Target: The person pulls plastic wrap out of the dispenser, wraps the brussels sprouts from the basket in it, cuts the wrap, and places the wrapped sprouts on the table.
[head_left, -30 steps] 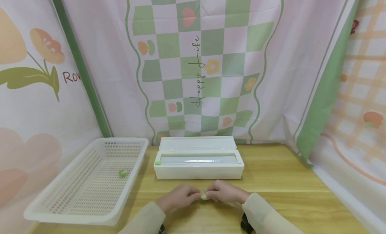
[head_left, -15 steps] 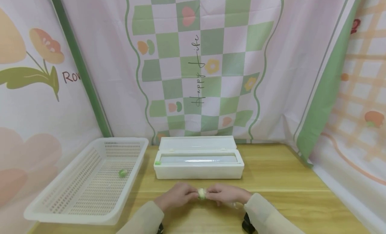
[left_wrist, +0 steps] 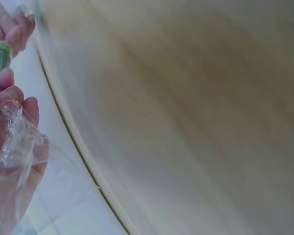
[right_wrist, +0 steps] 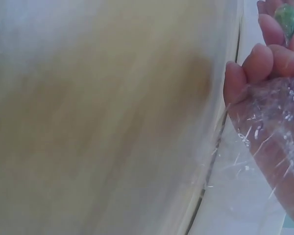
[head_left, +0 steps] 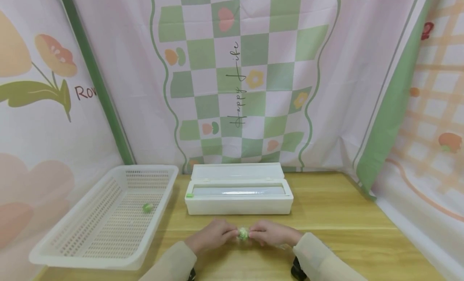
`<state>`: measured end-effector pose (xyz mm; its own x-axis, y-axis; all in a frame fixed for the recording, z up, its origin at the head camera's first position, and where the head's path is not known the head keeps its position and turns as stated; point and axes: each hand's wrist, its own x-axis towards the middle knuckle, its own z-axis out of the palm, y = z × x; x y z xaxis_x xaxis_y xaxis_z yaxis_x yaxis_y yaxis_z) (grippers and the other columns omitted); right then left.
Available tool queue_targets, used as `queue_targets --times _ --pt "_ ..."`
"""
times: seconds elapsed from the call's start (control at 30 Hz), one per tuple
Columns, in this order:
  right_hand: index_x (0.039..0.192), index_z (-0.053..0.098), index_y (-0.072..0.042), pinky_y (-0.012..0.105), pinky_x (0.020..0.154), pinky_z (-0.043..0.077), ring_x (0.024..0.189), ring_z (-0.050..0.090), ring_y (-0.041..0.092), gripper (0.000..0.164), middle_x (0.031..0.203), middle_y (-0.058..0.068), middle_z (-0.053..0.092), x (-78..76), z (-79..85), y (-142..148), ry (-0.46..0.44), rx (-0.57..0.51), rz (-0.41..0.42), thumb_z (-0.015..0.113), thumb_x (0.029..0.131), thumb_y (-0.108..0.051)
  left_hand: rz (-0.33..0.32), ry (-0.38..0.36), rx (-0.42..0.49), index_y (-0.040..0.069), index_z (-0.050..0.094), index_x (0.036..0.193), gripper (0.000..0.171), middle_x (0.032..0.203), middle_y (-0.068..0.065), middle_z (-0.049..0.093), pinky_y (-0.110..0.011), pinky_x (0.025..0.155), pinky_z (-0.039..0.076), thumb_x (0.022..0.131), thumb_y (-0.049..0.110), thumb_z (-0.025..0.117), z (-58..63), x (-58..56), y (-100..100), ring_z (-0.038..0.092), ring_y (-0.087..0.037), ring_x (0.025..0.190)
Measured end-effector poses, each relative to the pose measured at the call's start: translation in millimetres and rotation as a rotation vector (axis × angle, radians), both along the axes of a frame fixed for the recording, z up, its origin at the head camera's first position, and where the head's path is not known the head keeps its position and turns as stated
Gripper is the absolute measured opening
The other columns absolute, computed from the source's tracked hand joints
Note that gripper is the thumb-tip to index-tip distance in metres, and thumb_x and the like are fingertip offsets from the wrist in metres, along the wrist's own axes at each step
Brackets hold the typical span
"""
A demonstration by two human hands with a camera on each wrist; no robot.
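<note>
A small round green-and-pale vegetable [head_left: 243, 234] is wrapped in clear cling film, between the two hands in the head view. My left hand [head_left: 214, 235] pinches the film at its left side, thumb and fingertips close against it. From the other side, my right hand [head_left: 273, 233] pinches the wrap in the same way. Loose, crinkled cling film [left_wrist: 14, 137] trails across the palm in the left wrist view. More film [right_wrist: 279, 117] spreads over the hand in the right wrist view, where the green vegetable [right_wrist: 286, 18] shows at the top edge.
A white cling film dispenser [head_left: 239, 206] with its lid raised stands just beyond the hands. At the left is a white perforated basket [head_left: 145, 248] holding another small green vegetable [head_left: 147, 208]. Patterned curtains [head_left: 250, 83] hang behind the wooden table [head_left: 348, 216].
Between the fingers the wrapped vegetable has turned, and more of its green side faces up. Both hands stay nearly in place, with their fingers shifting slightly on the film.
</note>
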<state>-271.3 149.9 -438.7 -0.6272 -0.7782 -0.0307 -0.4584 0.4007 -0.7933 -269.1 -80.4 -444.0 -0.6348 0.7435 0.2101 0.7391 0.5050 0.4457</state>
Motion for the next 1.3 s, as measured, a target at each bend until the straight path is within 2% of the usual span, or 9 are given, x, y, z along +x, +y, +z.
queue_targets --times 0.17,0.33,0.47,0.63,0.73,0.83,0.97,1.1,1.3 --pt "0.08 0.064 -0.006 0.017 0.049 0.036 0.051 0.041 0.004 0.024 0.058 -0.007 0.048 0.9 0.1 -0.2 0.006 -0.018 -0.003 0.048 0.096 -0.017 -0.012 -0.014 0.015 0.015 0.056 0.066 0.03 0.057 0.015 0.042 -0.013 0.054 0.039 0.095 0.023 0.05 2.7 2.3 0.5 0.038 0.001 0.053" --pt "0.078 0.063 -0.005 0.017 0.049 0.036 0.05 0.041 0.003 0.024 0.057 -0.007 0.048 0.0 -0.3 -0.1 0.018 -0.027 -0.005 0.048 0.095 -0.015 0.0 -0.025 0.009 0.013 0.061 0.07 0.028 0.057 0.014 0.046 -0.013 0.053 0.039 0.094 0.024 0.051 4.8 4.7 0.7 0.038 0.002 0.052" --pt "0.078 0.064 -0.005 0.017 0.049 0.036 0.05 0.041 0.003 0.025 0.056 -0.006 0.048 -0.1 0.1 -0.2 0.025 -0.029 -0.004 0.049 0.095 -0.015 0.03 -0.01 -0.038 0.016 0.065 0.076 0.027 0.061 0.014 0.052 -0.015 0.063 0.04 0.094 0.028 0.049 6.0 6.1 0.7 0.044 0.003 0.056" --pt "0.078 0.064 -0.004 0.017 0.048 0.037 0.05 0.042 0.004 0.025 0.056 -0.005 0.048 0.1 0.9 -0.9 0.035 -0.039 -0.003 0.048 0.095 -0.015 0.065 -0.003 -0.109 0.021 0.067 0.093 0.027 0.087 0.014 0.065 -0.031 0.083 0.035 0.096 0.034 0.044 8.0 7.8 0.2 0.055 0.001 0.081" --pt "0.078 0.064 -0.005 0.018 0.048 0.038 0.049 0.043 0.004 0.026 0.056 -0.005 0.049 0.9 2.1 -1.5 0.036 -0.039 0.001 0.048 0.095 -0.015 0.065 0.001 -0.118 0.016 0.065 0.11 0.034 0.109 0.008 0.064 -0.038 0.09 0.036 0.096 0.037 0.042 9.9 9.2 -0.8 0.057 -0.006 0.099" --pt "0.078 0.065 -0.005 0.018 0.048 0.039 0.049 0.044 0.004 0.026 0.056 -0.006 0.049 1.6 3.0 -1.6 0.036 -0.033 0.003 0.049 0.095 -0.016 0.059 0.025 -0.117 0.011 0.059 0.121 0.042 0.116 0.004 0.061 -0.042 0.093 0.038 0.096 0.039 0.04 11.0 9.0 -2.6 0.056 -0.011 0.105" --pt "0.077 0.064 -0.006 0.018 0.048 0.039 0.049 0.044 0.003 0.026 0.055 -0.006 0.049 1.3 2.2 -0.1 0.049 -0.026 -0.009 0.049 0.095 -0.015 0.06 0.078 -0.068 0.007 0.057 0.123 0.043 0.115 0.0 0.061 -0.04 0.092 0.041 0.097 0.037 0.041 12.8 6.7 -4.8 0.056 -0.013 0.104" --pt "0.078 0.065 -0.007 0.018 0.047 0.037 0.048 0.043 0.004 0.026 0.055 -0.005 0.05 0.8 1.5 1.5 0.051 -0.017 -0.046 0.048 0.096 -0.016 0.089 0.113 0.052 0.004 0.061 0.117 0.034 0.112 -0.004 0.063 -0.033 0.089 0.045 0.097 0.027 0.046 14.7 4.3 -6.0 0.058 -0.017 0.102" --pt "0.082 0.068 -0.006 0.019 0.046 0.037 0.05 0.046 0.007 0.029 0.057 0.001 0.055 1.6 4.2 1.9 0.006 -0.033 -0.105 0.047 0.097 -0.02 0.174 0.089 0.183 0.007 0.066 0.108 0.027 0.105 0.0 0.065 -0.03 0.084 0.047 0.095 0.026 0.051 17.9 6.3 -5.8 0.059 -0.014 0.097"
